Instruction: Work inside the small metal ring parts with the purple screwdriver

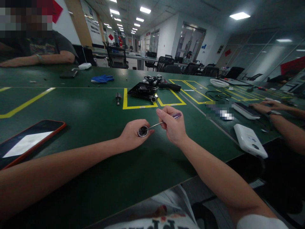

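Small round metal part [143,131], pinched in left hand [132,136] just above green table [95,108], near its middle. Thin screwdriver [164,121] with purple handle, gripped in right hand [173,127], tip down inside the part's open face.

Best done, as a judgement: part kept still against the fingers, tip seated square before turning, light pressure to avoid slipping out.

At 12 o'clock, black tray [142,90] of parts inside yellow tape lines, a loose metal piece [118,97] at 11 o'clock. Blue glove [102,78] further out. Phone in red case [28,140] at 9 o'clock; white device [249,140] at 3 o'clock. Other people's arms at far left and far right, well apart. Nothing blocking the hands.
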`<state>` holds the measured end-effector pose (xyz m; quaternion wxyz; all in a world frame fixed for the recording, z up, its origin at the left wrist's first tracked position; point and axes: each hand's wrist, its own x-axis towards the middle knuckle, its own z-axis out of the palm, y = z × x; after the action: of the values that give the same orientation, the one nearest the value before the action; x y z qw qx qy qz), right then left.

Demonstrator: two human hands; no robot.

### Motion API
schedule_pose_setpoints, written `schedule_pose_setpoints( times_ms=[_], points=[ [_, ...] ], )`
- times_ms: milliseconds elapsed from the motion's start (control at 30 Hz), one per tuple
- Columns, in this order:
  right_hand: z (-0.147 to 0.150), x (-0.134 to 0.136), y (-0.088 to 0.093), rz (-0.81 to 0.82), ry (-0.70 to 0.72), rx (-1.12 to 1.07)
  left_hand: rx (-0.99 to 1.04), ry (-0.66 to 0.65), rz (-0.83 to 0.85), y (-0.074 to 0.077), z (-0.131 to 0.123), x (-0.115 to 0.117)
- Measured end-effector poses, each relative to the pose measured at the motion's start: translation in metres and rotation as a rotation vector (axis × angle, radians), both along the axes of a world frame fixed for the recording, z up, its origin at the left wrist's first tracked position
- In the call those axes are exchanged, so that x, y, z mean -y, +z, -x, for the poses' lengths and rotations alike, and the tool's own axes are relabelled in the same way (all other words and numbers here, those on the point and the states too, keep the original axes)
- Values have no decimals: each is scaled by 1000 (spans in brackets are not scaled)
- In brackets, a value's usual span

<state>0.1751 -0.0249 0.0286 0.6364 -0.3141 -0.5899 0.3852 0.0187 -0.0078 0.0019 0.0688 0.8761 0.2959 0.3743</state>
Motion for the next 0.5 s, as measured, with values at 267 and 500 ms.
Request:
schedule_pose_setpoints(
  times_ms=[267, 500],
  points=[
    [-2, 5, 1, -97, -16, 32, 16, 22, 20, -2, 0, -1],
    [-2, 7, 4, -112, -45, 160, 24, 28, 33, 1, 0, 1]
  ],
)
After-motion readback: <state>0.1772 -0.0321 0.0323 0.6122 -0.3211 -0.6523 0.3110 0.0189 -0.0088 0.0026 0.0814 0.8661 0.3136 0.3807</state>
